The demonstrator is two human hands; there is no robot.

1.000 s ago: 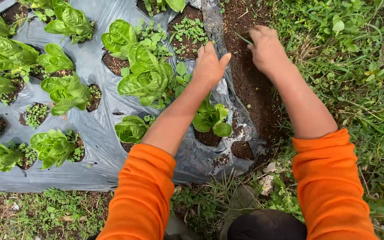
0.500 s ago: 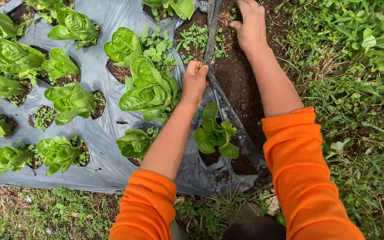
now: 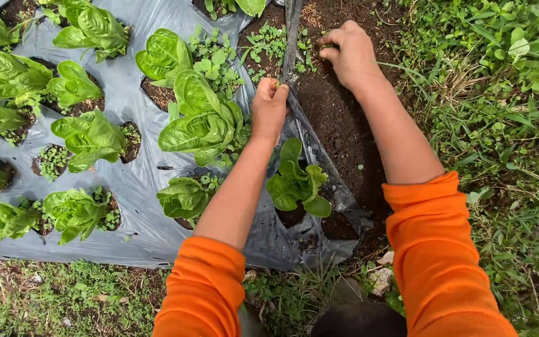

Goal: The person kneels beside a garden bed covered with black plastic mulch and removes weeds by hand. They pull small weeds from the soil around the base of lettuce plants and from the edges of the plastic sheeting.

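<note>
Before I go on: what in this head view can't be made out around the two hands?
- Left hand: closed on the plastic sheet edge; its own knuckles hide the grip.
- Right hand: fingertips curled at small weeds; anything pinched is too small to tell.
- Lettuce at the top: cut off by the frame edge.

Lettuces [image 3: 201, 118] in sheeting [image 3: 138, 181], grass [image 3: 506, 125] to its right

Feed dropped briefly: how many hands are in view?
2: left hand clasping the grey plastic sheet at its edge; right hand over dark soil. None seems hidden.
</note>
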